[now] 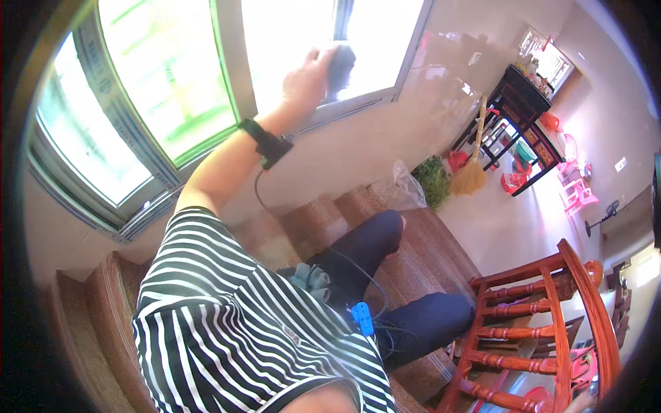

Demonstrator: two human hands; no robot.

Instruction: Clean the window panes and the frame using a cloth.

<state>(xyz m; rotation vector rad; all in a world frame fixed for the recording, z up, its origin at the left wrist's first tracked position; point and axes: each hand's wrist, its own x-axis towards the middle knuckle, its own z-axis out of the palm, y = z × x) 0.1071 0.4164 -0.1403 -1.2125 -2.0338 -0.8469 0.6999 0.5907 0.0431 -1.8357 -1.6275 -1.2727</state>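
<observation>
My left hand is raised to the window, its fingers closed round a dark grey, cloth-like wad. The wad is blurred, so its exact kind is unclear. It appears against or just in front of the bright right-hand window pane; contact cannot be made out. A black band with a small box circles my left wrist, and a thin cable runs down from it. My right hand does not show. Below, a grey bundle and a blue clip-like device with cables lie against my body.
Brown carpeted or stone-like stairs run under me. A red wooden railing stands at the right. Beyond the steps are a clear plastic bag, a green plant, a straw broom and a dark table.
</observation>
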